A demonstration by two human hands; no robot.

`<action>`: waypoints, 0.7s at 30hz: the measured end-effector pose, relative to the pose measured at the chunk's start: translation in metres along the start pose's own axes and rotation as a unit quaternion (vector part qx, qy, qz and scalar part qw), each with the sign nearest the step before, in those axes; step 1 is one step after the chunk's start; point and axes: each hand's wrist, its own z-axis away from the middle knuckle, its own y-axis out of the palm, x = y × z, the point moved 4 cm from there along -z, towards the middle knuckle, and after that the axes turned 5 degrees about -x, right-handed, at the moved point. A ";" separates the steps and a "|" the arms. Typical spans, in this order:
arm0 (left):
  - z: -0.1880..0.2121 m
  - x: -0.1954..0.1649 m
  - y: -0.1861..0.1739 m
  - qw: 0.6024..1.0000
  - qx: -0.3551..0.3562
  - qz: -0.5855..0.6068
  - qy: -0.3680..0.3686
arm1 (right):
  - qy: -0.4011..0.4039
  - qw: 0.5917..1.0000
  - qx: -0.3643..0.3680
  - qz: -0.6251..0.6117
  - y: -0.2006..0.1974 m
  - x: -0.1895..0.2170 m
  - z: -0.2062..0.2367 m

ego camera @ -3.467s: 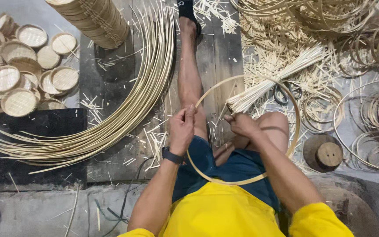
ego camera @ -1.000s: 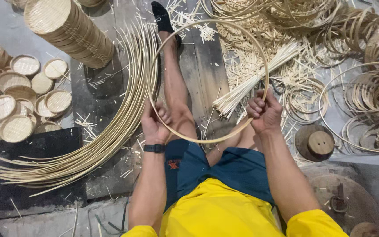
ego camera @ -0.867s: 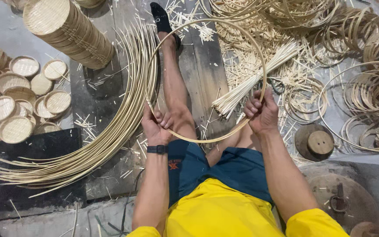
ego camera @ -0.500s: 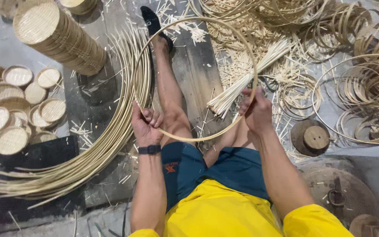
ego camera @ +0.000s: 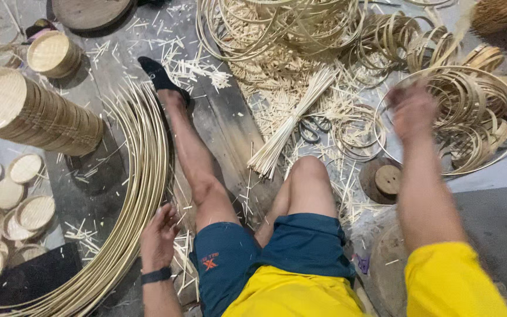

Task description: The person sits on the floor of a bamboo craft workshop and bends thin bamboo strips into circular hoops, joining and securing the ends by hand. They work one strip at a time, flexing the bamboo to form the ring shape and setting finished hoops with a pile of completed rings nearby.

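My right hand (ego camera: 413, 110) is stretched out to the right and blurred with motion. It sits over the left rim of a large bamboo hoop (ego camera: 503, 88) that rests on a pile of similar hoops (ego camera: 470, 126). Whether the fingers still grip the hoop is unclear. My left hand (ego camera: 158, 233) is low beside my left thigh, fingers apart, touching the inner edge of a long curved bundle of bamboo strips (ego camera: 139, 176). Nothing is held in it. I sit on a dark plank (ego camera: 224, 126) with one leg stretched forward.
A bundle of short bamboo sticks (ego camera: 291, 120) and scissors (ego camera: 315, 128) lie ahead of my knee. Stacked woven lids (ego camera: 27, 111) and loose round lids (ego camera: 13, 199) are at left. A small wooden block (ego camera: 387, 179) sits at right; tangled strips (ego camera: 277, 29) lie ahead.
Both hands held the hoop in front of me. Now my right hand has swung it out to the hoop pile at right, and my left hand has let go and dropped to the long strips.
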 end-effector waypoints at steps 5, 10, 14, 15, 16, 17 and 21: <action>-0.014 -0.005 -0.036 0.973 -0.088 -0.191 0.089 | -0.121 0.984 0.128 -0.001 -0.006 0.042 -0.005; -0.030 -0.045 -0.034 0.720 -0.190 -0.581 0.329 | -0.033 0.965 0.180 0.190 -0.006 -0.064 0.074; -0.041 -0.058 -0.038 0.655 -0.185 -0.689 0.249 | 0.149 0.846 0.157 0.488 -0.034 -0.160 0.159; -0.044 -0.056 -0.042 0.676 -0.179 -0.693 0.175 | 0.121 0.851 0.175 0.480 -0.038 -0.171 0.181; -0.045 -0.059 -0.042 0.659 -0.181 -0.709 0.173 | 0.094 0.855 0.194 0.472 -0.040 -0.180 0.194; -0.046 -0.060 -0.043 0.643 -0.183 -0.724 0.171 | 0.005 0.841 0.221 0.494 -0.040 -0.179 0.202; -0.054 -0.065 -0.058 0.638 -0.188 -0.739 0.106 | -0.135 0.788 0.273 0.535 -0.037 -0.179 0.218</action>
